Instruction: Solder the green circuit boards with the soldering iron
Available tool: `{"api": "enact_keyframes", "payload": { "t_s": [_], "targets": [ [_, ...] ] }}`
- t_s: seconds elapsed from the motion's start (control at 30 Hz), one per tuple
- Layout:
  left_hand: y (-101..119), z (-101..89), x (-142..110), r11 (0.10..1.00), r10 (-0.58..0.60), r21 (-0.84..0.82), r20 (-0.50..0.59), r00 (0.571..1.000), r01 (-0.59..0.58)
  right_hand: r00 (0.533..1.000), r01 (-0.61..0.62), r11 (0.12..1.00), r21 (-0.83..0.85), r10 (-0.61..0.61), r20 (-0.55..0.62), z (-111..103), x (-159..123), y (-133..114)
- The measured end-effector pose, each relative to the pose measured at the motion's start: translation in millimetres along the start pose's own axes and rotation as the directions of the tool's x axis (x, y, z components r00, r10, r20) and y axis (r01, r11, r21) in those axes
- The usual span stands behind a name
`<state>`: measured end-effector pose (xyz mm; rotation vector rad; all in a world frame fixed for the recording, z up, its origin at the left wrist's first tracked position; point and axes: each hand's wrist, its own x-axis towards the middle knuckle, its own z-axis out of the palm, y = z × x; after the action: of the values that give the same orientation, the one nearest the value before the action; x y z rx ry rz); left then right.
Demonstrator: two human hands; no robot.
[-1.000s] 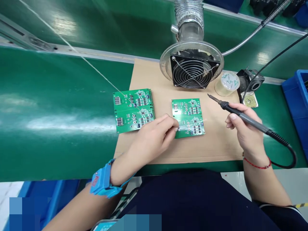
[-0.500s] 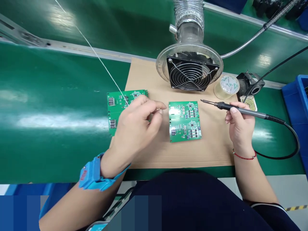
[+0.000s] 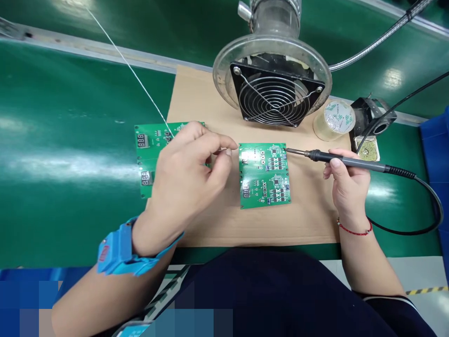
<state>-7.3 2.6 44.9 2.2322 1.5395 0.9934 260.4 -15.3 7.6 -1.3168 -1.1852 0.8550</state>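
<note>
My right hand [image 3: 349, 182] grips a soldering iron [image 3: 354, 161] like a pen, its tip at the upper right corner of a green circuit board [image 3: 264, 174]. That board lies flat on the cardboard and carries small chips and a digit display. Between thumb and forefinger, my left hand [image 3: 196, 173] pinches a thin solder wire [image 3: 129, 65] that runs in from the upper left. The fingertips are just left of the board's upper left corner. Underneath my left hand, a second circuit board [image 3: 149, 154] is partly hidden; two digit displays show on it.
A fume extractor fan [image 3: 275, 100] with a wire grille hangs over the back of the cardboard sheet [image 3: 217, 229]. Behind my right hand stand a roll of solder [image 3: 335, 120], a black iron holder [image 3: 375, 119] and a small sponge tray [image 3: 367, 149]. A blue bin [image 3: 435, 154] is at the right edge.
The soldering iron has moved left, its tip going from beside the board to its upper right corner. My left hand stays pinched near the board's left side. The camera view has shifted slightly.
</note>
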Motion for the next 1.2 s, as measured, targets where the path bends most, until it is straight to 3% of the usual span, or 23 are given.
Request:
{"api": "enact_keyframes", "payload": {
  "t_s": [0.47, 0.6, 0.9, 1.2],
  "targets": [
    [8, 7.7, 1, 0.999, -0.045, -0.014, 0.092, 0.995, 0.046, 0.999, 0.037, 0.997, -0.065, -0.036, 0.005, 0, -2, -3],
    [9, 7.5, 1, 0.999, -0.038, 0.000, 0.067, 0.997, 0.038, 0.998, 0.065, 0.994, -0.090, -0.065, -0.001, 0, -2, -4],
    [3, 14.1, 4, 1.000, -0.011, 0.029, 0.141, 0.990, 0.007, 0.999, 0.040, 0.992, -0.116, -0.037, 0.025, -2, -1, -1],
    [7, 15.5, 6, 0.999, -0.045, 0.000, 0.142, 0.989, 0.045, 0.997, 0.063, 0.997, -0.039, -0.064, -0.030, 0, -1, -2]
  ]
}}
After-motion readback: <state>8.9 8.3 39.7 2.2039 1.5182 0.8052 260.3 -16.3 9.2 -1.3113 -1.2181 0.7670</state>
